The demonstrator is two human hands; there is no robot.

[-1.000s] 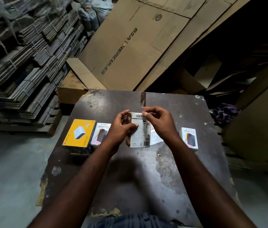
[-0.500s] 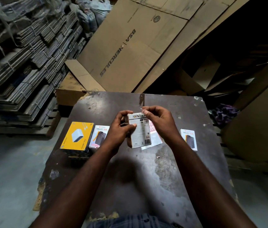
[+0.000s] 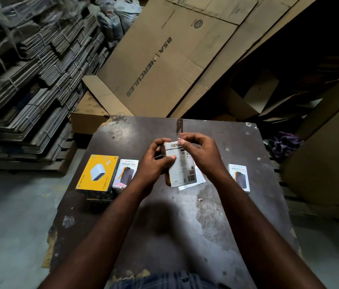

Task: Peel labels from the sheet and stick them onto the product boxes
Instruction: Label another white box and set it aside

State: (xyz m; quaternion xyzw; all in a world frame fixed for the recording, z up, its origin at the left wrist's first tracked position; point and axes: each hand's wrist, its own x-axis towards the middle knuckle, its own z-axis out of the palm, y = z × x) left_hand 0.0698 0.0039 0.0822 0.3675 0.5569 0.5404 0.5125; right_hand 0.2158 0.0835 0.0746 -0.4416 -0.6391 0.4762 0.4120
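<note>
At ten o'clock on the table [image 3: 185, 236]: yellow box [image 3: 96, 176] lying flat, Halley box [image 3: 125, 174] just beside at its three o'clock. Near twelve o'clock, left grip [image 3: 154, 161] wrapped round the left edge of the white product box [image 3: 182, 170], thumb across the printed face. Right grip [image 3: 204, 155] at the box's one o'clock corner, pinching a small label [image 3: 180, 140] between thumb and forefinger. On the table behind that box, partly hidden, the label sheet [image 3: 198, 181], showing at its five o'clock. At two o'clock, well apart, a second Halley box [image 3: 239, 177].
</note>
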